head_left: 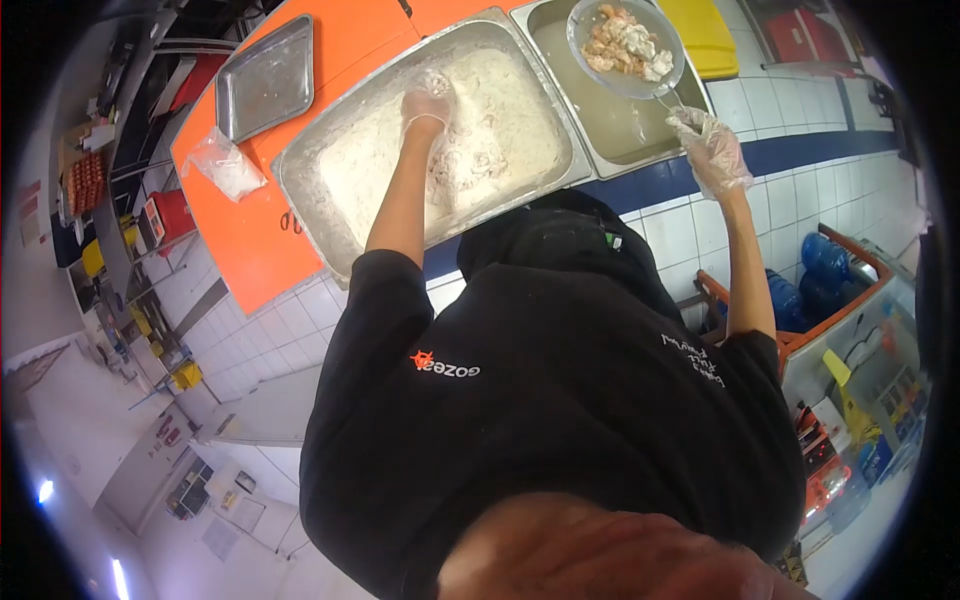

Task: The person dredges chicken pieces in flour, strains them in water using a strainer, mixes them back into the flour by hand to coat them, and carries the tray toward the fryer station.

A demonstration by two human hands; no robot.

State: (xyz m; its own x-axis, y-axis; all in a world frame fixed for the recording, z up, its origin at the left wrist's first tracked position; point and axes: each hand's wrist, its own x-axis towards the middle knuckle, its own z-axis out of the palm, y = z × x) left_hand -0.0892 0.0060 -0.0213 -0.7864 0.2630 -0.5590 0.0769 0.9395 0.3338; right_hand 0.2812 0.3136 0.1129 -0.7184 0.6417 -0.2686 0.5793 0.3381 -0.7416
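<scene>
My left hand [430, 105], in a clear plastic glove coated with flour, is down in a large metal pan [290, 170] of white flour [510, 110]. Its fingers are caked and partly hidden, so what they hold, if anything, does not show. Floury lumps [465, 165] lie beside it. My right hand [712, 155], also gloved and floury, is closed around the thin handle of a round strainer [668, 35]. Raw-looking meat pieces [625, 45], some with white flour on them, sit in the strainer. It is over the far part of a second metal pan [697, 92] of cloudy liquid [610, 125].
An orange table [265, 255] bears a shallow metal tray [265, 80], a plastic bag [228, 168] with white contents and scissors [290, 222]. A yellow lid or board [700, 40] adjoins the liquid pan. Blue water bottles [800, 290] stand in a rack at right.
</scene>
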